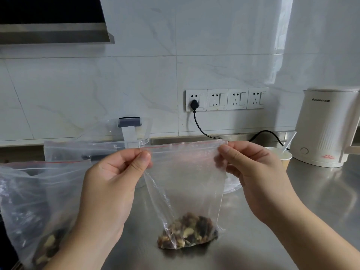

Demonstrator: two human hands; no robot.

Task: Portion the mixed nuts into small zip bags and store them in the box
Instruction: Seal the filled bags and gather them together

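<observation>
Small zip bag (185, 178): held upright above steel counter (321, 201), mixed nuts (188, 233) settled at bottom. Left hand (113, 184): pinching zip strip at left top corner. Right hand (253, 176): pinching right top corner. Large bag (33, 201) of nuts: left, beside left wrist. Clear box (116, 141): behind, near wall. Kettle (327, 127): far right.

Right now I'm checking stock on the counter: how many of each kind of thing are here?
Zip bags with nuts: 2 (small bag, big bag)
Clear box: 1
Kettle: 1
Paper cup: 1
Total: 5
</observation>
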